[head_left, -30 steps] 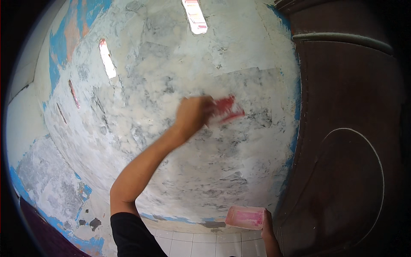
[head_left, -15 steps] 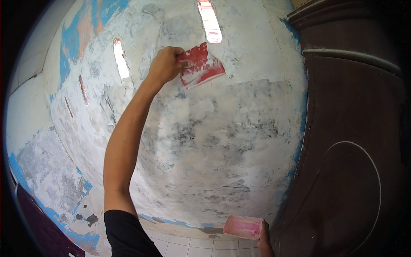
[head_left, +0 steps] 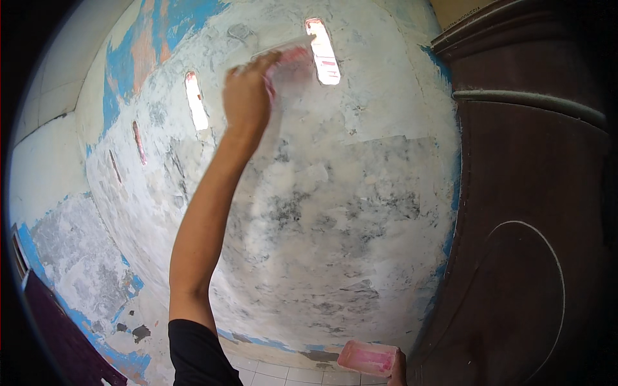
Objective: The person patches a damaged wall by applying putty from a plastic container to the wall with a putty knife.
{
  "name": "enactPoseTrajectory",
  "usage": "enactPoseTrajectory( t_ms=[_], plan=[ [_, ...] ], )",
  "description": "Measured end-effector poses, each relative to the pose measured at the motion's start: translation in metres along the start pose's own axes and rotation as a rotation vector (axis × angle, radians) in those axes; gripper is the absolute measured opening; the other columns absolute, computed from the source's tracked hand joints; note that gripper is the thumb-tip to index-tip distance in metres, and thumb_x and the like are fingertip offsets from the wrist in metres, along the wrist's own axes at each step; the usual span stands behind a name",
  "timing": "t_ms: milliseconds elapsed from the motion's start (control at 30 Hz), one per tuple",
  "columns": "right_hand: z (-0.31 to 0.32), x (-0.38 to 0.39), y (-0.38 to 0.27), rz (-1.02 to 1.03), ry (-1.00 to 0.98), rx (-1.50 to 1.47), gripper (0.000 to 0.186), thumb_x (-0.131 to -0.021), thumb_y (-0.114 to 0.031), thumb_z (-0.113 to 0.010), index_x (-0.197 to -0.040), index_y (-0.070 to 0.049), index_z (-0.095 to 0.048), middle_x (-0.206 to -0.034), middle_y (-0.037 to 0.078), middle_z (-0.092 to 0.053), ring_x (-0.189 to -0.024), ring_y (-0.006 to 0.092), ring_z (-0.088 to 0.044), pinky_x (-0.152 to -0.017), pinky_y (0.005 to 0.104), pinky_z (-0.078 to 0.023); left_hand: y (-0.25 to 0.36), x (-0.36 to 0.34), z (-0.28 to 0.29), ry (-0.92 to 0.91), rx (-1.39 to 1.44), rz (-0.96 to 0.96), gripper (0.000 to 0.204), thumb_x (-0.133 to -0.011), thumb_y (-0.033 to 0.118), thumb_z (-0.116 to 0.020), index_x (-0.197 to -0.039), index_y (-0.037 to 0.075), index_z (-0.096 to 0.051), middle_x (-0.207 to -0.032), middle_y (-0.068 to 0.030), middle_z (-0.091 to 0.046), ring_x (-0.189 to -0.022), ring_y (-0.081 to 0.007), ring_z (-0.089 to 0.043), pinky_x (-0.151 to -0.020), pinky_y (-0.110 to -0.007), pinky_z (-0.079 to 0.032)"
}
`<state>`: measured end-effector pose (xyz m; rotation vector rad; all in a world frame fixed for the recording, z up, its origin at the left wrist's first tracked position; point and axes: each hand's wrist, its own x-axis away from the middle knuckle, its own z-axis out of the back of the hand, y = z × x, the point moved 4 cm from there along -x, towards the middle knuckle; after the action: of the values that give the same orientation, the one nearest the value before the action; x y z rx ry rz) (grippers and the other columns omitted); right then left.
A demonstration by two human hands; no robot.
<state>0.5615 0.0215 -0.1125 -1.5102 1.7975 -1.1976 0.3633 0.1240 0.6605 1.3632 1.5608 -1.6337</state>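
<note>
Patchy white wall point(head_left: 335, 212), flaking to blue at its edges, fills my view — a dark brown door point(head_left: 534, 244) stands right of it. High on the wall my left hand point(head_left: 248, 103) grips a red scraper point(head_left: 293, 64), blade against plaster. At the wall's foot — my right hand point(head_left: 398, 370) holds a pink tray point(head_left: 368, 357).
</note>
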Motion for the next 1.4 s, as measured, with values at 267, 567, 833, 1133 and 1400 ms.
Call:
enactPoseTrajectory(
  t_ms=[267, 567, 833, 1133, 1400],
  plan=[
    [0.033, 0.013, 0.034, -0.04, -0.086, 0.046, 0.027, -0.1, -0.033, -0.05, -0.103, -0.007, -0.059, -0.092, 0.009, -0.057, -0.086, 0.0214, -0.056, -0.078, 0.0379, -0.046, 0.066, 0.136, -0.043, -0.341, -0.251, -0.232, 0.068, -0.078, -0.002, -0.055, -0.144, 0.006, -0.044, -0.136, -0.0188, -0.057, -0.118, -0.0259, -0.062, -0.099, -0.042, -0.045],
    [0.056, -0.004, 0.034, -0.023, -0.177, 0.091, 0.025, -0.1, -0.025, -0.052, -0.088, -0.006, -0.064, -0.074, 0.01, -0.058, -0.07, 0.0202, -0.055, -0.067, 0.0366, -0.045, 0.069, 0.091, 0.045, -0.512, 0.092, 0.121, 0.037, -0.078, -0.002, -0.057, -0.111, 0.009, -0.068, -0.1, -0.0124, -0.071, -0.081, -0.0324, -0.068, -0.077, -0.041, -0.051],
    [0.035, 0.025, 0.009, 0.067, -0.101, 0.05, 0.043, -0.104, -0.041, -0.043, -0.119, -0.005, -0.061, -0.095, 0.008, -0.063, -0.082, 0.0196, -0.058, -0.07, 0.0348, -0.05, -0.014, -0.002, 0.042, -0.014, -0.082, 0.13, 0.033, -0.083, -0.003, -0.056, -0.111, 0.009, -0.067, -0.093, -0.015, -0.07, -0.077, -0.0346, -0.067, -0.072, -0.043, -0.051],
    [-0.007, 0.035, -0.008, -0.232, -0.018, 0.171, 0.045, -0.104, -0.04, -0.043, -0.132, -0.005, -0.051, -0.113, 0.007, -0.06, -0.091, 0.0202, -0.06, -0.075, 0.0342, -0.052, 0.04, 0.137, -0.053, -0.309, -0.273, -0.245, 0.053, -0.088, 0.008, -0.053, -0.138, -0.007, -0.046, -0.13, -0.0248, -0.059, -0.117, -0.0342, -0.062, -0.104, -0.044, -0.044],
    [0.009, 0.021, 0.059, -0.032, -0.06, 0.481, 0.049, -0.105, -0.044, -0.038, -0.135, -0.007, -0.049, -0.115, 0.007, -0.06, -0.093, 0.0211, -0.06, -0.079, 0.0363, -0.053, 0.1, 0.255, 0.075, -0.397, 0.298, 0.016, 0.046, -0.082, 0.0, -0.058, -0.128, 0.005, -0.06, -0.122, -0.0124, -0.065, -0.113, -0.0272, -0.063, -0.101, -0.044, -0.045]
  ],
)
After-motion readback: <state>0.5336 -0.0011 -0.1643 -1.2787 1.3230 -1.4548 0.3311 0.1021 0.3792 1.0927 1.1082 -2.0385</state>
